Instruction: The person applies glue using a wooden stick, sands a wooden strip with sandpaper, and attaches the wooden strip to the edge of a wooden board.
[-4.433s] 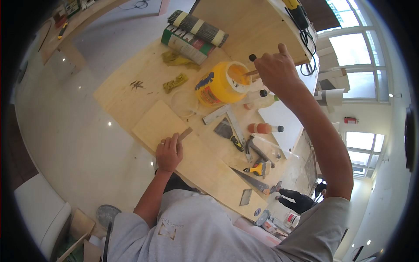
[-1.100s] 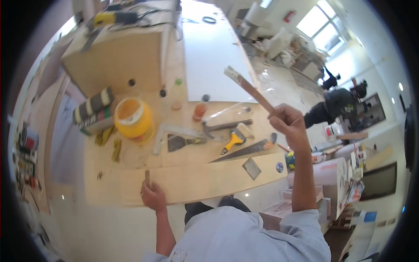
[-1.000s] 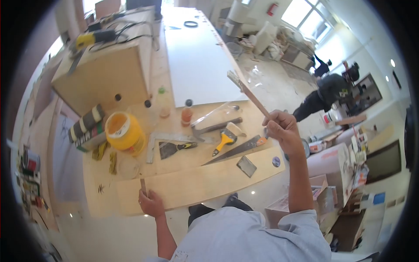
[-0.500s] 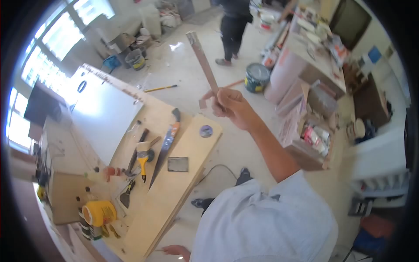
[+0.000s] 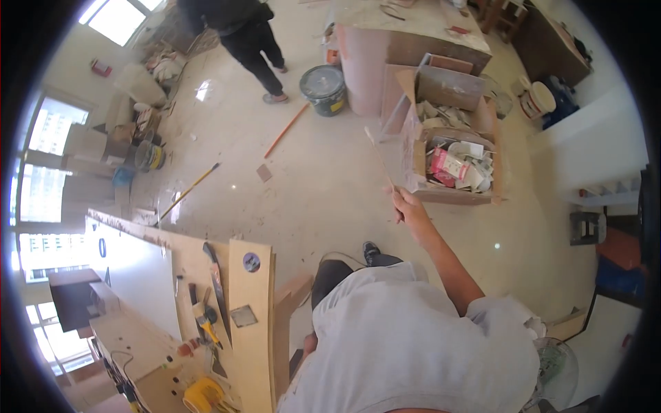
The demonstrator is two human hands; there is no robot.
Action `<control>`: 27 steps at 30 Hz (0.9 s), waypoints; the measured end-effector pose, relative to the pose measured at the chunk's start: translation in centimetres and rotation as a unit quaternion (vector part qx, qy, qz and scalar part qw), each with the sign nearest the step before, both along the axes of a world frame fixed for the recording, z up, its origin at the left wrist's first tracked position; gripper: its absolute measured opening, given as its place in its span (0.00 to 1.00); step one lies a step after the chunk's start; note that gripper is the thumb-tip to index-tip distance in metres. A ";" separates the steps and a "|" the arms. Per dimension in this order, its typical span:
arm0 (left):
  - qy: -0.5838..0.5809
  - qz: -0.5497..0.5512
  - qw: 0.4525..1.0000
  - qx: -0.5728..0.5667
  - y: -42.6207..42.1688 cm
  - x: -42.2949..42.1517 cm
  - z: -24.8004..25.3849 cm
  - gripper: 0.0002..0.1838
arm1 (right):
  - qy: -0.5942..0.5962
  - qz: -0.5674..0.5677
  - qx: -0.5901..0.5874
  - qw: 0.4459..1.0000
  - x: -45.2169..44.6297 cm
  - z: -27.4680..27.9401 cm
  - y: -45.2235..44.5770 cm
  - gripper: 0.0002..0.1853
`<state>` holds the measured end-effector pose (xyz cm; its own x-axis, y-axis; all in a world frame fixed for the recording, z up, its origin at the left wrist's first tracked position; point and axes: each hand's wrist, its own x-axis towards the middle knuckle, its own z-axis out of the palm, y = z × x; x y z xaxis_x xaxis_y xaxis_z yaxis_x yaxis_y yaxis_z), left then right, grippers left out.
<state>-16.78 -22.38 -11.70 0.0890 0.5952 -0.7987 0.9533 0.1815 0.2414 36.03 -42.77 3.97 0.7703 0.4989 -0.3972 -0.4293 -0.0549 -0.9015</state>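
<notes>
My right hand [image 5: 409, 205] is stretched out in front of me, closed on one end of a thin wooden strip [image 5: 381, 157]. The strip's narrow edge faces me and its far end points up and away, beside the open cardboard box [image 5: 454, 197] full of scraps and packaging. Low at my left side, my left hand [image 5: 310, 343] shows only in part next to the workbench edge; its fingers are hidden by my shirt and the bench.
On the wooden workbench [image 5: 251, 289] at left lie a handsaw [image 5: 219, 286], a paintbrush [image 5: 205, 320] and a yellow tub [image 5: 203, 394]. A lidded bucket [image 5: 323, 91] stands ahead, with an orange stick [image 5: 286, 131] on the floor nearby. Another person [image 5: 251, 48] stands beyond.
My view has turned right and my body has moved from the bench toward the cardboard box. The right hand has carried the strip along and turned it edge-on.
</notes>
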 end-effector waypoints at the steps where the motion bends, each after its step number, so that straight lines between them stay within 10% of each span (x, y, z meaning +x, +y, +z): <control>1: 0.000 -0.020 1.000 -0.013 0.9 1.7 0.0 0.23 | -0.002 -0.014 0.013 1.000 0.6 0.0 -0.6 0.22; 15: 0.006 -0.099 0.991 -0.091 11.0 23.8 -4.8 0.23 | 0.140 0.024 0.021 0.990 11.7 -2.8 8.5 0.14; 27: -0.036 -0.131 0.989 -0.055 25.2 46.6 -4.3 0.23 | -0.165 -0.163 -0.178 0.956 40.4 -1.3 13.7 0.17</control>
